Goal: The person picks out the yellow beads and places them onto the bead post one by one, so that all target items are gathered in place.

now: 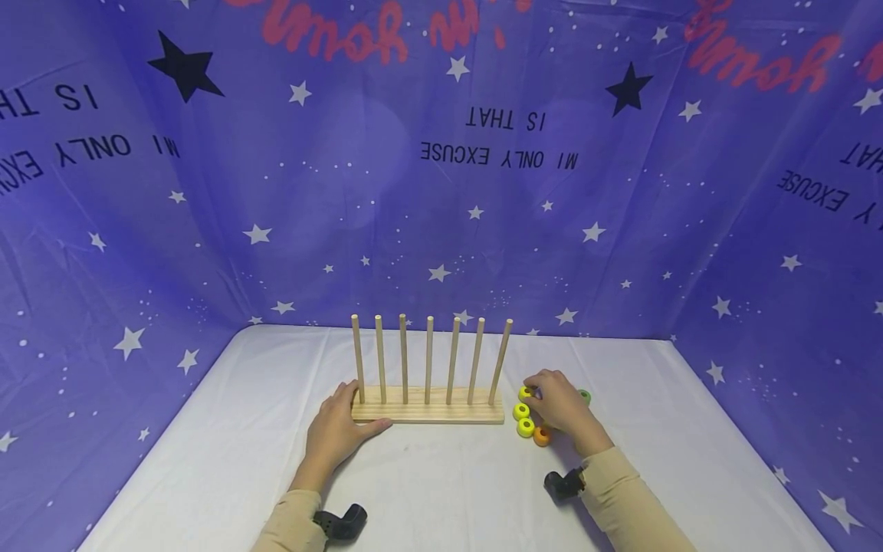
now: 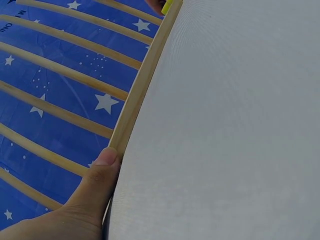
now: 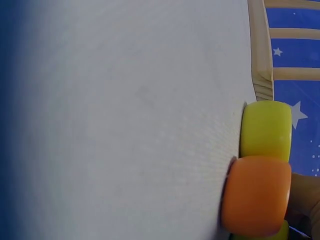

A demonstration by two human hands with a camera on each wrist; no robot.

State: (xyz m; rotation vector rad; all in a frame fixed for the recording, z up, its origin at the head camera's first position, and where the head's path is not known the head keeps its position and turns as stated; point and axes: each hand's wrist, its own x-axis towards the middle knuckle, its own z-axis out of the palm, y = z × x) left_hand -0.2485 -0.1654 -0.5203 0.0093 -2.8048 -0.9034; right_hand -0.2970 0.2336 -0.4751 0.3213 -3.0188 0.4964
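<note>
A wooden peg stand (image 1: 428, 414) with a row of several upright pegs sits on the white table. My left hand (image 1: 336, 433) holds its left end, thumb along the front edge; in the left wrist view that thumb (image 2: 102, 167) presses on the wooden base (image 2: 132, 110). Right of the stand, my right hand (image 1: 562, 402) pinches a yellow bead (image 1: 526, 392) that is partly covered by its fingers. Two more yellow beads (image 1: 521, 412) lie just in front, beside an orange bead (image 1: 542, 436). Behind the right hand a green bead (image 1: 585, 396) shows only in part.
White cloth covers the table (image 1: 441, 491). A purple-blue curtain (image 1: 441, 192) with stars and lettering encloses the back and both sides. Black camera mounts (image 1: 564, 485) stick out from both wrists, low over the table.
</note>
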